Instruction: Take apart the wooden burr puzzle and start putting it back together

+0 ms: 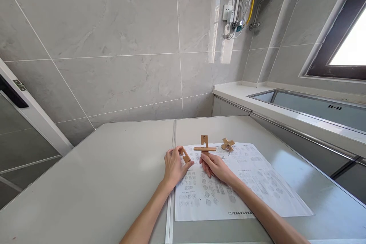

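My left hand (174,166) is closed around a small notched wooden piece (186,156) at the left edge of a printed instruction sheet (257,187). My right hand (215,166) pinches the bottom of a cross-shaped wooden assembly (204,146), holding it upright over the sheet. A second small crossed wooden piece (227,144) lies on the sheet's far edge, just right of the assembly and untouched.
The sheet lies on a grey table (100,183) with a seam (170,183) running down its middle. A white counter with a steel sink (309,105) stands to the right. A tiled wall with a water heater and pipes (246,4) is behind; a door (25,118) at left.
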{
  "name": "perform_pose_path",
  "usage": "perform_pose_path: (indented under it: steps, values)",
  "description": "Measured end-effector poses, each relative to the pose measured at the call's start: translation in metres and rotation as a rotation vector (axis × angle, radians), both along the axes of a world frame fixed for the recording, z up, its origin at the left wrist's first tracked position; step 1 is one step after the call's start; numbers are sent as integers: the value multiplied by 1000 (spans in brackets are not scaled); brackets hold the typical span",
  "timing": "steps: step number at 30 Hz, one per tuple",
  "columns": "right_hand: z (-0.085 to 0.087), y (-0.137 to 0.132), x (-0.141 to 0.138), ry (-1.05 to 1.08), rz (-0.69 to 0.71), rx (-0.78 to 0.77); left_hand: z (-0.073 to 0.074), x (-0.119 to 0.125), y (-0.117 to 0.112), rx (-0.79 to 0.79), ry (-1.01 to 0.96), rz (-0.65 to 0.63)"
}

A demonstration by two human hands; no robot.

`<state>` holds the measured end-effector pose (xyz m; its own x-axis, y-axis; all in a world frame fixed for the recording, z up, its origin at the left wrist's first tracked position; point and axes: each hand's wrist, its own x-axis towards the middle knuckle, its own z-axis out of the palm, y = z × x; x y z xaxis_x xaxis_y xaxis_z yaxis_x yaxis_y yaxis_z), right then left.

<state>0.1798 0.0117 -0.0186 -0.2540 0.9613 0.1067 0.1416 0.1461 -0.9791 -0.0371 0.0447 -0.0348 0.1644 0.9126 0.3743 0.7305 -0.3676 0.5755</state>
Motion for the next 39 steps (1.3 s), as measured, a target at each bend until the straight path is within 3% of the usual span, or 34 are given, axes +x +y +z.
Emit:
perform_pose_path:
  steps: [14, 23, 30, 39]
  values:
    - [0, 0, 1, 10, 24, -22, 3, 2, -2, 24, -4, -11]
    - [3, -3, -1, 5, 33, -44, 23, 9, -12, 178, -29, -216]
    - [0, -2, 1, 36, 149, -138, 28, 12, -18, 206, 28, -299]
    - [2, 2, 2, 134, 90, -107, 30, 21, -22, 22, -121, -278]
